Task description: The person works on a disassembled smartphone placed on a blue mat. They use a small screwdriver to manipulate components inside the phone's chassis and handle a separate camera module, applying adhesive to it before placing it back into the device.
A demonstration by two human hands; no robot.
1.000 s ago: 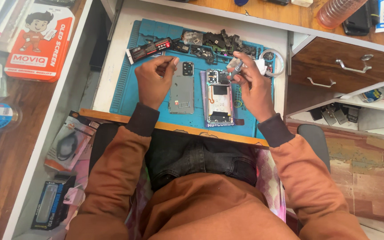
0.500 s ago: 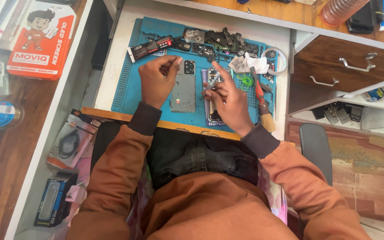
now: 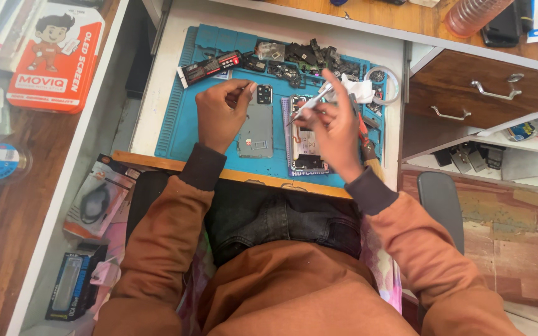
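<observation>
On the blue work mat [image 3: 182, 127] lie a grey phone back cover [image 3: 257, 127] and, to its right, an opened phone body [image 3: 306, 146] with its insides showing. My left hand [image 3: 221, 113] rests at the cover's left edge, fingers curled around a small thin tool or part. My right hand [image 3: 333, 127] hovers over the opened phone, holding silver tweezers [image 3: 309, 102] that point left toward the phone's upper part.
Several loose phone parts [image 3: 300, 59] and a red-and-black tool [image 3: 210, 67] lie along the mat's far edge, with a tape ring [image 3: 384, 84] and white tissue at the right. A brush [image 3: 368, 152] lies by my right hand. Wooden drawers [image 3: 487, 90] stand right; a red box [image 3: 54, 56] left.
My right hand came from the mat's right side to over the opened phone, now with the tweezers raised. My left hand stayed at the back cover.
</observation>
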